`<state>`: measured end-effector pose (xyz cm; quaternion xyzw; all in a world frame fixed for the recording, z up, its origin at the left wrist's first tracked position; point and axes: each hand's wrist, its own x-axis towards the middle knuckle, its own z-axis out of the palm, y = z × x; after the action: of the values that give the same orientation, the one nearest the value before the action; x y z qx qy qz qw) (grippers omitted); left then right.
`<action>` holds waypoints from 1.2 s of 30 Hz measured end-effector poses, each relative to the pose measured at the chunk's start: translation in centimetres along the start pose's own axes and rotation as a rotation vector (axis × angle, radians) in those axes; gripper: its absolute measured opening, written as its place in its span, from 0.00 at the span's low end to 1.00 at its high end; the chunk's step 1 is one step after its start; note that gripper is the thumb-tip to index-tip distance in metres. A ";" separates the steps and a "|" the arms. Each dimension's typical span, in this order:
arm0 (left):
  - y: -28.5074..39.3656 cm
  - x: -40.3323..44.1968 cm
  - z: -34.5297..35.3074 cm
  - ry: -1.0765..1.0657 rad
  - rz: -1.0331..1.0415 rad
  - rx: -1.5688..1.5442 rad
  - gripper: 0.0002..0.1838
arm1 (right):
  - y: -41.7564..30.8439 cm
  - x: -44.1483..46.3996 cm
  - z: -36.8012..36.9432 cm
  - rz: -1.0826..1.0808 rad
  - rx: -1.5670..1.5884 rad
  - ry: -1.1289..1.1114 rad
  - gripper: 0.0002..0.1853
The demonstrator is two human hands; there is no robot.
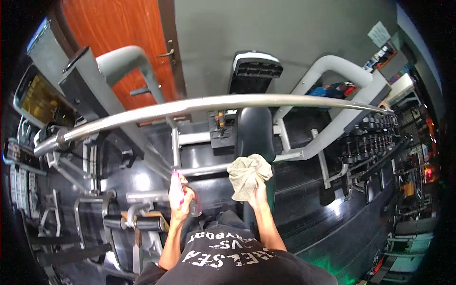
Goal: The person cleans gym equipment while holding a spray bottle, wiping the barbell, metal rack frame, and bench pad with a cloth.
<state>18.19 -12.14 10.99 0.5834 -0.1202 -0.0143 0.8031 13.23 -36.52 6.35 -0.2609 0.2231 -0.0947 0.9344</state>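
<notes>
My left hand (185, 202) is wrapped round a spray bottle (176, 188) with a pink and white head; part of its clear body shows beside my fingers. In my right hand (259, 195) is a crumpled beige cloth (249, 175), bunched up over the fingers. The cloth is in front of the black padded bench (254, 130), and I cannot tell whether they touch. Beyond both hands a long metal barbell bar (228, 101) runs across the view, apart from either hand.
Grey rack uprights (327, 126) stand on both sides of the bench. A dumbbell rack (365, 140) is at the right. Behind are a wooden door (123, 38) and a grey wall (294, 28). At lower left stands a machine with black roller pads (151, 223).
</notes>
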 end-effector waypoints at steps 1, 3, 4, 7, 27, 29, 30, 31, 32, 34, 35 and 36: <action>-1.6 -1.3 -0.4 -0.005 -0.013 0.001 0.23 | -0.5 -1.2 -0.9 0.020 0.018 -0.032 0.21; -2.7 -3.5 0.0 0.011 -0.057 0.040 0.27 | -0.8 -2.1 -4.6 0.094 0.120 -0.048 0.23; -3.4 -4.6 0.1 0.029 -0.053 0.031 0.29 | -1.2 -2.6 -5.6 0.127 0.171 -0.067 0.24; -4.6 -8.0 -0.2 0.048 -0.147 -0.008 0.30 | -1.2 -3.0 -8.3 0.202 0.140 -0.044 0.24; -1.6 -26.8 -5.4 0.160 -0.233 0.204 0.22 | 8.8 -17.3 -8.9 0.345 0.012 -0.169 0.24; -3.0 -29.1 -6.8 0.169 -0.251 0.219 0.22 | 10.5 -18.1 -9.9 0.395 0.045 -0.195 0.24; -3.8 -30.2 -7.5 0.156 -0.244 0.243 0.23 | 11.6 -18.3 -10.5 0.420 0.094 -0.241 0.23; -4.4 -31.5 -8.3 0.132 -0.357 0.210 0.25 | 12.4 -18.4 -11.1 0.441 0.097 -0.269 0.23; -4.5 -32.4 -8.5 0.146 -0.386 0.209 0.25 | 13.1 -18.5 -11.6 0.437 0.046 -0.217 0.22; -4.9 -33.0 -8.6 0.119 -0.429 0.331 0.27 | 14.9 -18.6 -13.0 0.428 -0.006 -0.046 0.22; -5.8 -33.4 -9.2 0.108 -0.483 0.331 0.27 | 15.9 -18.3 -14.0 0.438 -0.001 -0.027 0.22; -6.9 -33.6 -9.8 0.108 -0.506 0.334 0.27 | 17.0 -17.8 -15.2 0.432 -0.050 0.003 0.22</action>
<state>-11.53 0.28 -4.29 0.7187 0.0709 -0.1628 0.6722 -8.58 -23.70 -7.68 -0.2299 0.2776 0.1130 0.9259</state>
